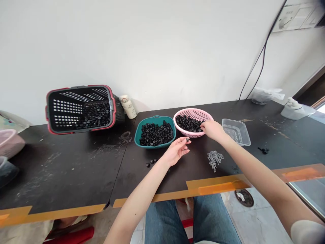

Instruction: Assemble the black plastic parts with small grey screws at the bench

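My left hand (pixel 176 150) pinches a small black round piece (pixel 187 139) between thumb and index finger, above the table in front of the pink basket. The other fingers are loosely bent. My right hand (pixel 212 129) reaches over the right rim of the pink perforated basket (pixel 194 134), its fingertips closed among the small black pieces (pixel 189 123) there. What those fingertips grip is hidden. Left of it, a teal basin (pixel 153 147) holds many black ring-like discs (pixel 156 133). Several black round pieces (pixel 151 161) lie on the table near my left forearm. Right of centre is a pile of grey screws (pixel 215 159).
A clear plastic tub (pixel 243 134) stands right of the pink basket, with a small black cluster (pixel 264 150) farther right. A tilted black-and-red basket (pixel 113 101) holds black pieces at left, beside a white bottle (pixel 129 107). Orange tape (pixel 220 186) lines the front edge.
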The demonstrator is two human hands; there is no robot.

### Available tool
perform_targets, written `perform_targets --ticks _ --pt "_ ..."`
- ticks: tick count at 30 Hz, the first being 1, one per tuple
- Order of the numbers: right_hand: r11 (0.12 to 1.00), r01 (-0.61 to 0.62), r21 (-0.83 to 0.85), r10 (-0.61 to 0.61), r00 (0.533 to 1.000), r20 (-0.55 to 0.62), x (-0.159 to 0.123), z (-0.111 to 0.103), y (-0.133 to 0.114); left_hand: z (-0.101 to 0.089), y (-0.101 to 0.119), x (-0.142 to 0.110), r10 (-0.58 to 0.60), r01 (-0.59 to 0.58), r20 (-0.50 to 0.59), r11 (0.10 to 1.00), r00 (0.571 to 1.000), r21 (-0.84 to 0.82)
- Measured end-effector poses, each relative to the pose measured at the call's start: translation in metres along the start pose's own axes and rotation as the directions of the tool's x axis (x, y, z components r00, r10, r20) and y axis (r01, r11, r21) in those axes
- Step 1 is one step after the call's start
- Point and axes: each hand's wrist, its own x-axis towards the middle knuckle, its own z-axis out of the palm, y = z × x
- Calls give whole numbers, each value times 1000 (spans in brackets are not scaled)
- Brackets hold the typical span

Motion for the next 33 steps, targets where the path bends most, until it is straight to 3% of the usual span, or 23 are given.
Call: perform_targets --ticks 8,13,15,16,17,19,21,24,26,28,33 --pt "996 -54 71 49 997 62 32 -6 6 -1 -1 0 49 -49 11 999 999 2" --pt "986 -80 149 80 997 12 25 -9 8 1 -1 -1 61 -62 25 997 998 38" --pt "943 -77 325 92 995 -32 15 -10 5 2 -1 -2 79 -80 24 996 997 46" --pt "870 -58 490 89 995 -40 9 -10 2 3 -1 -2 99 -100 19 994 995 49" --pt "736 -31 677 79 996 -40 1 -9 -2 5 -1 -2 126 -127 11 991 992 54" --pt "334 2 942 25 1000 -11 -14 -6 -13 8 -2 -3 208 -206 -19 975 978 80" --pt "13 -28 1000 -13 1000 28 -28 1 -27 11 -3 -4 322 -310 -54 937 945 162" --pt "-300 -107 948 -29 994 103 -42 16 -48 12 -6 -5 519 -458 -69 803 852 381" --pt "-432 -148 889 -34 988 148 -45 26 -59 10 -8 -6 629 -501 -51 663 776 556" --pt "-503 -179 845 -44 982 182 -47 34 -66 8 -10 -6 710 -492 -25 511 703 705" --pt "-539 -203 818 -35 975 219 -49 42 -75 6 -12 -9 789 -461 77 275 610 844"
